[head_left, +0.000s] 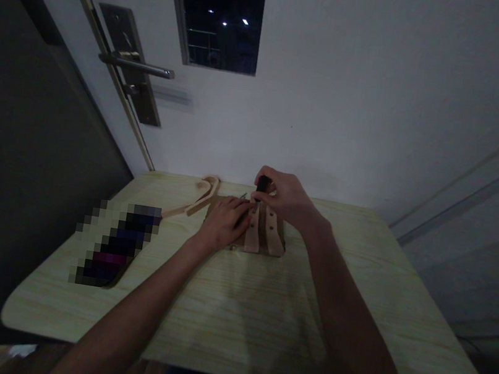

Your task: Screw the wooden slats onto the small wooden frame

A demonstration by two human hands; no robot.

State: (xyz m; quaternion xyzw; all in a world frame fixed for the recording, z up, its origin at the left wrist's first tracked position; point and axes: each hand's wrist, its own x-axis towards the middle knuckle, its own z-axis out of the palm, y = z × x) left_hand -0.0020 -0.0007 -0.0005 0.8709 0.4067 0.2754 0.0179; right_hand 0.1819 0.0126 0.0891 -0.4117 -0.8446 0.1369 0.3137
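Note:
A small wooden assembly (263,248) lies on the table near the wall, with pale slats and several dark holes or screw heads along them. My left hand (224,224) rests over its left side, thumb and fingers closed against the wood. Above its far end, my right hand (287,199) pinches a short black handle (262,184), apparently a screwdriver held upright. The tool's tip is hard to make out behind the fingers. Just beyond my left fingers is a thin metal piece (243,196), too small to name.
A curved pale wooden piece (205,196) with a hooked end lies left of the assembly. Nearer the table's left edge is a phone-like dark object (121,249), partly pixelated. The wood-grain table (213,306) meets a white door (337,100) with a metal handle (140,66).

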